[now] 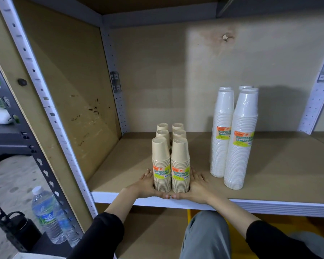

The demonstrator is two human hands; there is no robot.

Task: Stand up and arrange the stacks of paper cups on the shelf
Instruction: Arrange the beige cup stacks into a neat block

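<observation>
Several short stacks of beige paper cups (171, 161) stand upright in two rows near the front edge of the brown shelf board (120, 165). My left hand (145, 185) lies flat against the left side of the front stack, my right hand (195, 184) against the right side, thumbs meeting in front. Both hands cup the group at its base. To the right stand several taller stacks of white cups (234, 135), upright in plastic wrap with green and orange labels.
The shelf has a white front rail (269, 204), a wooden side wall on the left and perforated white posts. Two water bottles (49, 215) and a black flask (19, 228) stand on the floor at the left. My knee (208, 234) is below the shelf.
</observation>
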